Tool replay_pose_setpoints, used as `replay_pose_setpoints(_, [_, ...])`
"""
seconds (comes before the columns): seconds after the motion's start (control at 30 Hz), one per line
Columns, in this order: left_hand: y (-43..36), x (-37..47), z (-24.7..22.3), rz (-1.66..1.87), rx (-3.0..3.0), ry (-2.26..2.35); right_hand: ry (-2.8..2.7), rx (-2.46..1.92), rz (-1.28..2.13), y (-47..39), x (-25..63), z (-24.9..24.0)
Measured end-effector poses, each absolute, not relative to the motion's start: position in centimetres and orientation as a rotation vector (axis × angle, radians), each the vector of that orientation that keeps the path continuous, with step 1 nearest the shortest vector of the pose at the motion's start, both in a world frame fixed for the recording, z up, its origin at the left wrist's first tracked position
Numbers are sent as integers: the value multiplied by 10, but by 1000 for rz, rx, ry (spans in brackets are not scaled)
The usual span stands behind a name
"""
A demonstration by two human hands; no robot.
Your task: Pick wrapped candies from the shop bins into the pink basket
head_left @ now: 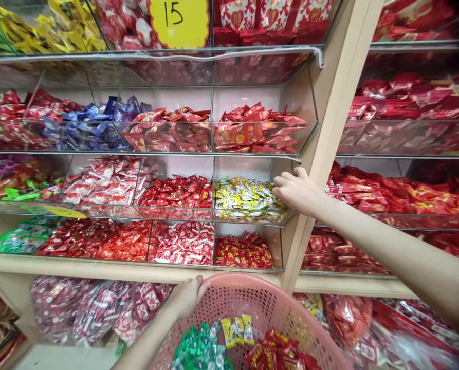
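Basically, R hand point(296, 192), fingers curled, is at the R end of the yellow-white candies point(244, 194) in their bin; can't tell if it's holding any. L hand point(188, 298) grips the pink basket point(252, 293) rim. Best: basket level, knuckles clear of the front pane point(248, 217). Wooden post point(335, 113) crowds R side; open gap btwn candies & glass shelf point(252, 154) above.
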State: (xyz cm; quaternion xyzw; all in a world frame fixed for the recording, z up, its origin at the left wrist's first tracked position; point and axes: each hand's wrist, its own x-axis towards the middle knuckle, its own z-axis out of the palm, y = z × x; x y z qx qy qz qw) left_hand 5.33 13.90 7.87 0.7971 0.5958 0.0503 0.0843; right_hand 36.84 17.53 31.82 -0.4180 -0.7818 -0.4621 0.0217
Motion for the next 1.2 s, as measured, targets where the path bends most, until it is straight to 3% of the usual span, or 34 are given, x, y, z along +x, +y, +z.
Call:
replay_pose_setpoints(0.5, [140, 52, 75, 164, 2422, 1783, -2307, -1204, -1601, 169, 377, 321])
replay_pose_setpoints(0.7, [140, 54, 75, 137, 2440, 1789, -2236, -1145, -1327, 128, 365, 327])
replay_pose_setpoints(0.83, [139, 55, 79, 103, 2426, 1794, -2414, -1044, -806, 101, 332, 277])
replay_pose_setpoints(0.97, [137, 57, 81, 101, 2423, 1793, -2670, -1052, -192, 99, 299, 184])
replay_pose_setpoints(1.1, [134, 57, 82, 108, 2422, 1793, -2784, -1188, 236, 117, 282, 101])
replay_pose_setpoints(1.2, [133, 57, 83, 103, 2413, 1801, -2739, -1311, 401, 129, 276, 67])
